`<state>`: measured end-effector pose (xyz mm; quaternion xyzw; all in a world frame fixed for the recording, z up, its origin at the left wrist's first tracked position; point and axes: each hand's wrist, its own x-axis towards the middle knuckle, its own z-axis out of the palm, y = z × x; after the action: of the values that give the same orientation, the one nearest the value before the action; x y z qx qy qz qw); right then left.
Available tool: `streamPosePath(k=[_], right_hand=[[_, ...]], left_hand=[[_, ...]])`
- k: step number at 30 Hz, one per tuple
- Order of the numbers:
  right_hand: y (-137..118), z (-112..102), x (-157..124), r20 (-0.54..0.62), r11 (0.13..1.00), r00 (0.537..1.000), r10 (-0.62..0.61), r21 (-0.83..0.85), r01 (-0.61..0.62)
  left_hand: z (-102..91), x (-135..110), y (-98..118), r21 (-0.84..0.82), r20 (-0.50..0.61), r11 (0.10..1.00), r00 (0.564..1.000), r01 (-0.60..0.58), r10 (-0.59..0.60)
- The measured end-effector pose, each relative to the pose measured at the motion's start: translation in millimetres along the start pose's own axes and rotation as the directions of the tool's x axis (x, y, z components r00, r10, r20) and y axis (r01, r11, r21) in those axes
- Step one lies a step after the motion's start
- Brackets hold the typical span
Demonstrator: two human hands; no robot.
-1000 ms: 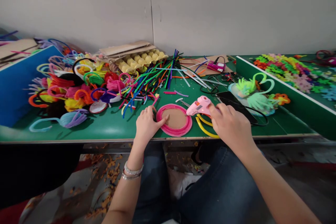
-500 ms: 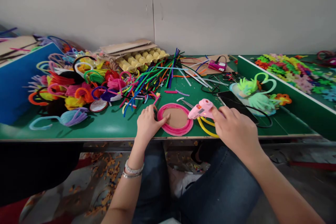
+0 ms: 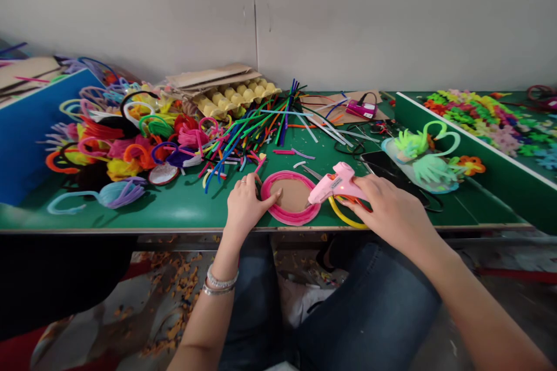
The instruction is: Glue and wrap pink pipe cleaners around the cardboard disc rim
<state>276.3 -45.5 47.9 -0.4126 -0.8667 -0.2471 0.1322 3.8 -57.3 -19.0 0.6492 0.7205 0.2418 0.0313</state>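
Note:
A round cardboard disc ringed with pink pipe cleaner [image 3: 290, 197] lies near the front edge of the green table [image 3: 183, 208]. My left hand [image 3: 246, 206] rests on the disc's left rim, fingers bent and pressing it down. My right hand [image 3: 391, 211] grips a pink glue gun [image 3: 338, 184], whose nozzle points down at the disc's right rim. Yellow pipe cleaners [image 3: 343, 217] curve on the table under the gun.
Loose coloured pipe cleaners [image 3: 256, 122] fan out behind the disc. Finished fuzzy pieces [image 3: 126, 139] pile at the left beside a blue board [image 3: 30, 139]. An egg tray [image 3: 235, 95], a phone [image 3: 383, 165], green fuzzy shapes [image 3: 424, 156] and a second green table [image 3: 478, 151] are also there.
My right hand has tilted the glue gun and lowered its nozzle onto the disc's right rim. My left hand has stayed on the disc.

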Motion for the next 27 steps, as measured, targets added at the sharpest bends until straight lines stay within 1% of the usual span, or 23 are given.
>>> streamPosePath(k=[5, 11, 17, 23, 27], right_hand=[[-1, 0, 2, 0.006, 0.999, 1.000, -0.026, 0.019, 0.025], [1, -2, 6, 0.014, 1.000, 1.000, -0.015, 0.016, 0.014], [6, -3, 12, -0.011, 0.998, 1.000, -0.024, -0.050, 0.024], [10, -1, 17, 0.022, 0.998, 1.000, -0.003, -0.062, 0.004], [11, 3, 19, -0.010, 0.994, 1.000, -0.010, -0.109, 0.009]], left_hand=[[-0.9, 0, 1, 0.007, 0.015, 1.000, 1.000, 0.010, -0.010], [-2.0, 0, 2, 0.006, 0.013, 1.000, 1.000, 0.009, -0.009], [-0.1, 0, 1, 0.017, -0.007, 1.000, 1.000, 0.001, -0.001], [-0.2, -1, 2, 0.013, -0.012, 1.000, 1.000, -0.006, 0.006], [-0.8, 0, 2, 0.011, -0.009, 1.000, 1.000, -0.001, 0.001]])
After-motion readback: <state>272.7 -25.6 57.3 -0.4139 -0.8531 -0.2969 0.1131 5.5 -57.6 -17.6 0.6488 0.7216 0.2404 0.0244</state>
